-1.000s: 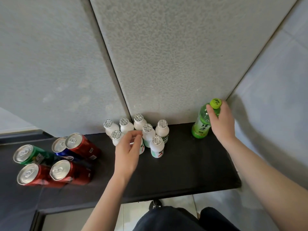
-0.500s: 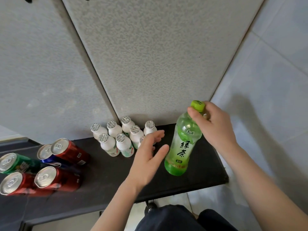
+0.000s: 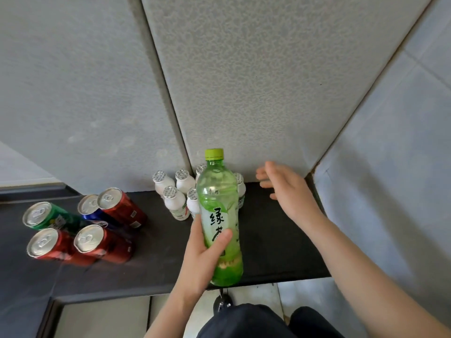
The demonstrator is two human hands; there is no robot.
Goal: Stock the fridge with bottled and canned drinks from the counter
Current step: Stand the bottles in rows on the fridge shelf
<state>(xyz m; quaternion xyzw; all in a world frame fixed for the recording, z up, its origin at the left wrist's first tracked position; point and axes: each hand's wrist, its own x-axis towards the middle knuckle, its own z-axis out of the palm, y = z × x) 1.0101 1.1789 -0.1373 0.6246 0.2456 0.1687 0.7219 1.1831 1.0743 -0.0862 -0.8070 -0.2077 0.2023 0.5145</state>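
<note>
Bare left hand [image 3: 202,254], bare right hand [image 3: 286,189], dark trousers [image 3: 244,323] over both knees.

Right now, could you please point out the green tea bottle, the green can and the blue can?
green tea bottle [image 3: 218,189]: head view, clear upper body.
green can [image 3: 37,214]: head view, silver lid.
blue can [image 3: 87,204]: head view, silver lid.

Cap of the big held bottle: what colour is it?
The cap is lime green; the head view shows it.

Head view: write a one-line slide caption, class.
Left hand grips the green tea bottle over the black counter; right hand open; small white bottles and cans stand nearby.
</note>
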